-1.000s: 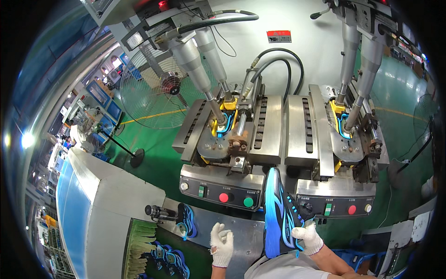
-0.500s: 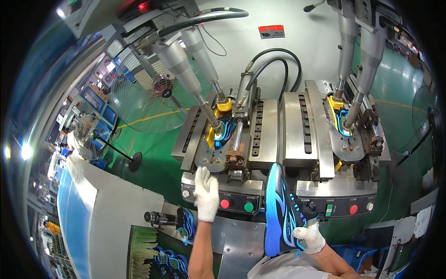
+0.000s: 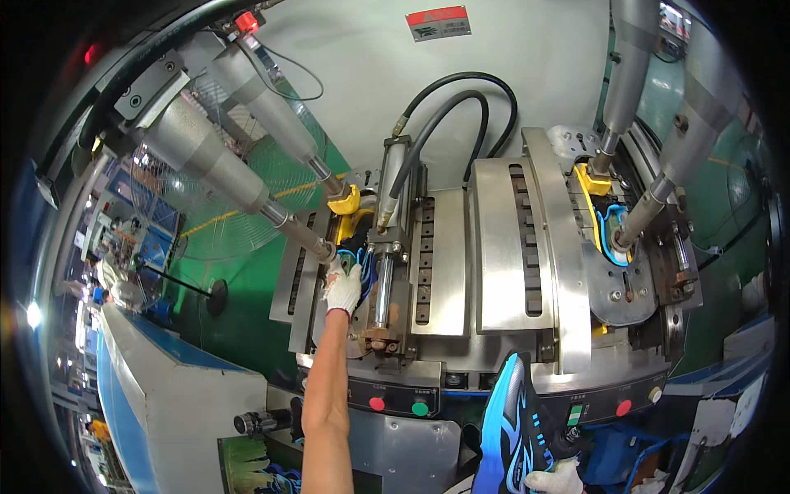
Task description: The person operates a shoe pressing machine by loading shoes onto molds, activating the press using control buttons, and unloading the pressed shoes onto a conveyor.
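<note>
My left hand [image 3: 343, 288], in a white glove, reaches up into the left station of a grey shoe press [image 3: 494, 272]. Its fingers curl over a black and blue shoe [image 3: 355, 257] that sits under a yellow pad [image 3: 349, 202] and two slanted steel cylinders [image 3: 247, 181]. My right hand [image 3: 553, 479], also gloved, is at the bottom edge and holds a blue and black sports shoe [image 3: 512, 428] upright by its lower end. In the right station another blue shoe [image 3: 611, 235] lies clamped under a yellow pad and two cylinders.
Red [image 3: 377, 403] and green [image 3: 420, 407] buttons line the press's front panel, with another red button [image 3: 624, 407] to the right. Black hoses [image 3: 461, 90] loop above the centre. A standing fan [image 3: 239, 206] and a blue-edged bench [image 3: 164, 395] are at the left.
My left hand rose from the front panel into the left station and onto the shoe there. The view moved closer to the press. My right hand kept hold of the blue shoe.
</note>
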